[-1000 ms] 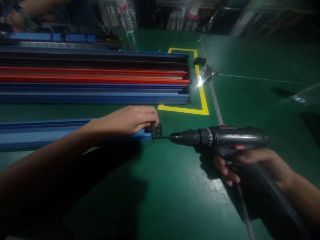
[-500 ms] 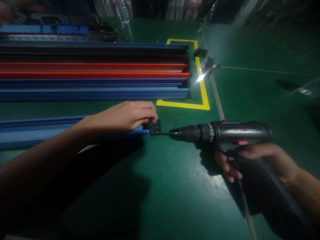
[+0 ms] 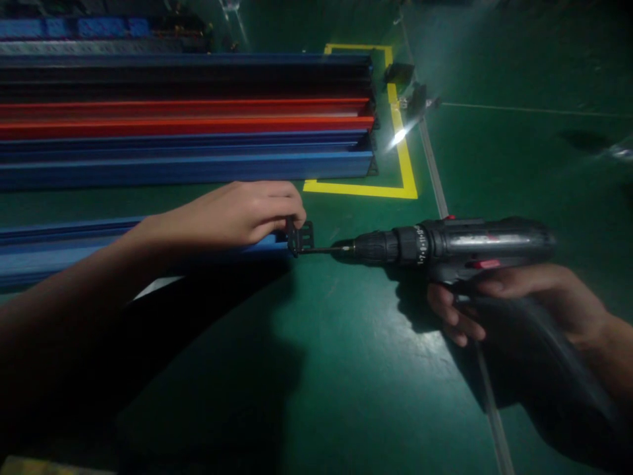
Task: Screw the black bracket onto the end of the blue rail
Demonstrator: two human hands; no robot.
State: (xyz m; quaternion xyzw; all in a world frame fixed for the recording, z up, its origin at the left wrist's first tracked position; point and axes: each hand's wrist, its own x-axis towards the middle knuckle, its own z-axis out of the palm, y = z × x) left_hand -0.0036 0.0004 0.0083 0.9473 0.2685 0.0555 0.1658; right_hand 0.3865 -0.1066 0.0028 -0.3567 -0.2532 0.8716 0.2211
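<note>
My left hand (image 3: 257,210) pinches a small black bracket (image 3: 301,237) at the right end of a long blue profile (image 3: 237,254). My right hand (image 3: 514,297) is wrapped round the grip of a black cordless drill (image 3: 445,243), which lies level and points left. From its chuck a long thin bit (image 3: 324,250) reaches to the lower part of the bracket. Whether the bit sits in a screw is too small to tell.
Further back lie long blue, black and red profiles (image 3: 198,123) side by side, their right ends inside a yellow tape outline (image 3: 361,190). A small black block (image 3: 399,72) and a grey strip (image 3: 434,168) are on the green floor (image 3: 336,369).
The view has tilted down, so the profiles and tape appear higher. Both hands keep their holds, and the bit still reaches the bracket.
</note>
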